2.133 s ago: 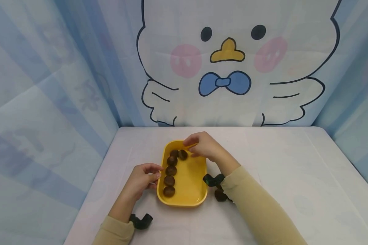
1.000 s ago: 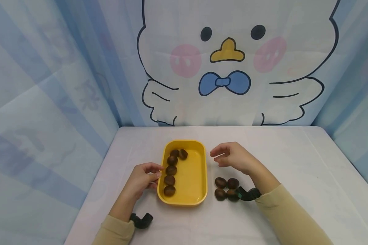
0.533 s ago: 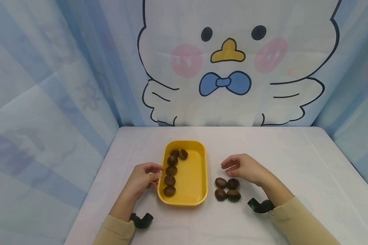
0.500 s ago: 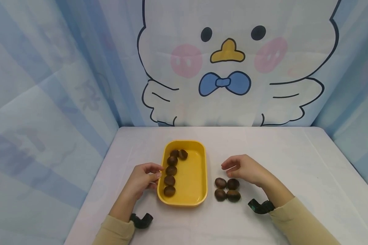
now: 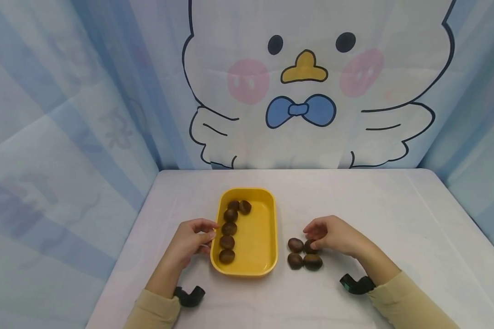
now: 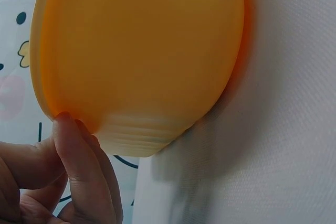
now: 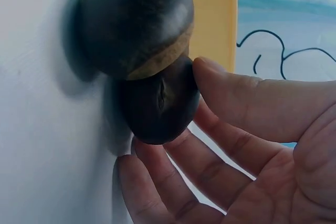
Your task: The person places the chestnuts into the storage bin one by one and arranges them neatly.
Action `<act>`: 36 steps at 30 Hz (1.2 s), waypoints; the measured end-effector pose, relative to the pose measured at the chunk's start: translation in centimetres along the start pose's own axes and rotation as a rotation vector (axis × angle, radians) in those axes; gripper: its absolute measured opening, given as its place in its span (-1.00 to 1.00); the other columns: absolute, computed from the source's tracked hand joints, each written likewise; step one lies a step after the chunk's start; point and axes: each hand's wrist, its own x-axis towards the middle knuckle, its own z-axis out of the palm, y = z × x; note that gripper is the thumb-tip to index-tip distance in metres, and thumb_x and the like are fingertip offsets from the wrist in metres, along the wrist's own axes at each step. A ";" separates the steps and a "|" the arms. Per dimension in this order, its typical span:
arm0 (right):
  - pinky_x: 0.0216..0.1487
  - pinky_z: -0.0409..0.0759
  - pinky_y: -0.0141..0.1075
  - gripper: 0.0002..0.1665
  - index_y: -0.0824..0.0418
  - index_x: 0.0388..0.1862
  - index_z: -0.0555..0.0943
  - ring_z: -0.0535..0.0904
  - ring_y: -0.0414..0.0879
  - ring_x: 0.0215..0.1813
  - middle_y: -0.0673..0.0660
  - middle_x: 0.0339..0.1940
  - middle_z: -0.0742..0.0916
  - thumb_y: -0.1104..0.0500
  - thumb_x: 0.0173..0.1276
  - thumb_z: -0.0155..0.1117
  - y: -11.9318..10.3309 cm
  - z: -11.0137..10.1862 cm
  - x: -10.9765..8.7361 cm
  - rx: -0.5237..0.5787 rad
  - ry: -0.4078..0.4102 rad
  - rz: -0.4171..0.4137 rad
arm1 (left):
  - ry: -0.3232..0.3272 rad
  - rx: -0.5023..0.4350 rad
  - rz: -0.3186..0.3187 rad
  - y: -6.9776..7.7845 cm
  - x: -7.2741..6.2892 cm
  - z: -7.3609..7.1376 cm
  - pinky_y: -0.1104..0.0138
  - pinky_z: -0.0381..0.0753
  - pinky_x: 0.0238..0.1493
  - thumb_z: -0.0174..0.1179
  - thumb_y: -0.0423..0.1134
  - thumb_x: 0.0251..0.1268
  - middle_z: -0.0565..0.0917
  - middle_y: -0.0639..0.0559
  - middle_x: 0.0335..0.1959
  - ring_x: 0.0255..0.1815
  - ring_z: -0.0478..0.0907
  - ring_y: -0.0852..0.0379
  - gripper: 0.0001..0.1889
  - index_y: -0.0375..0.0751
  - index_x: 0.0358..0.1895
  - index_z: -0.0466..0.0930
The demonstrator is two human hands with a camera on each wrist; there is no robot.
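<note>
The yellow tray (image 5: 257, 237) has several brown chestnuts (image 5: 229, 228) in a line down its left side, one more beside the top of the line. My left hand (image 5: 195, 235) pinches the tray's left rim between thumb and fingers, close up in the left wrist view. Right of the tray, several chestnuts lie in a small square cluster on the table. My right hand (image 5: 333, 235) has thumb and fingers around the back right chestnut (image 7: 160, 103), which rests on the table. In the right wrist view, a nearer chestnut (image 7: 139, 22) partly covers it.
A white cloth covers the table (image 5: 354, 196). Behind it hangs a curtain (image 5: 247, 141) with a cartoon bird, and blue-white curtains stand at both sides. Each wrist wears a dark camera mount (image 5: 357, 284).
My right hand has moved from over the tray, right and toward me, to the loose chestnuts, and its fingers have closed around one. The left hand and tray have stayed put.
</note>
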 end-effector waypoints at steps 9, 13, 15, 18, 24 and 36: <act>0.03 0.70 -0.17 -0.65 0.23 0.03 0.76 0.68 -0.04 -0.03 0.08 -0.08 0.82 0.33 0.25 0.56 0.4 0.1 -0.3 -0.049 -0.001 -0.012 | 0.001 0.000 0.008 -0.1 0.1 0.0 0.36 0.75 -0.41 0.30 -0.48 0.43 0.62 -0.10 -0.20 -0.38 0.60 0.06 -0.76 -0.22 0.07 0.80; -0.04 0.66 -0.19 -0.70 0.20 -0.02 0.77 0.66 -0.05 -0.07 0.07 -0.12 0.79 0.32 0.27 0.55 0.5 0.4 -0.2 -0.037 0.008 -0.006 | 0.001 -0.003 0.006 -0.1 0.1 0.0 0.36 0.75 -0.41 0.30 -0.49 0.43 0.61 -0.09 -0.21 -0.38 0.59 0.06 -0.76 -0.22 0.07 0.80; -0.07 0.66 -0.20 -0.72 0.21 -0.03 0.77 0.67 -0.06 -0.09 0.08 -0.12 0.79 0.32 0.27 0.54 0.6 0.4 -0.2 -0.032 0.011 -0.007 | 0.000 -0.005 0.007 -0.1 0.1 0.0 0.36 0.75 -0.41 0.30 -0.49 0.43 0.61 -0.09 -0.21 -0.39 0.59 0.06 -0.76 -0.23 0.07 0.80; -0.11 0.65 -0.20 -0.73 0.21 -0.05 0.77 0.67 -0.06 -0.14 0.09 -0.14 0.78 0.33 0.27 0.54 0.6 0.4 -0.2 -0.027 0.022 -0.007 | -0.002 -0.007 0.007 -0.1 0.1 0.0 0.36 0.75 -0.41 0.30 -0.49 0.43 0.61 -0.09 -0.22 -0.39 0.59 0.07 -0.76 -0.23 0.06 0.80; -0.12 0.64 -0.20 -0.74 0.19 -0.04 0.77 0.66 -0.06 -0.13 0.08 -0.15 0.78 0.31 0.29 0.53 0.4 0.0 -0.4 -0.035 0.056 -0.009 | -0.003 -0.014 0.001 -0.1 0.1 0.0 0.36 0.76 -0.41 0.30 -0.49 0.42 0.61 -0.09 -0.22 -0.40 0.60 0.07 -0.75 -0.23 0.07 0.80; -0.02 0.73 -0.22 -0.71 0.21 0.07 0.75 0.75 -0.06 -0.09 0.11 -0.06 0.83 0.26 0.37 0.49 -1.8 -0.7 0.4 0.035 0.062 -0.036 | -0.003 -0.007 0.002 0.0 0.0 0.0 0.37 0.75 -0.40 0.30 -0.48 0.43 0.61 -0.09 -0.21 -0.38 0.59 0.06 -0.75 -0.23 0.07 0.80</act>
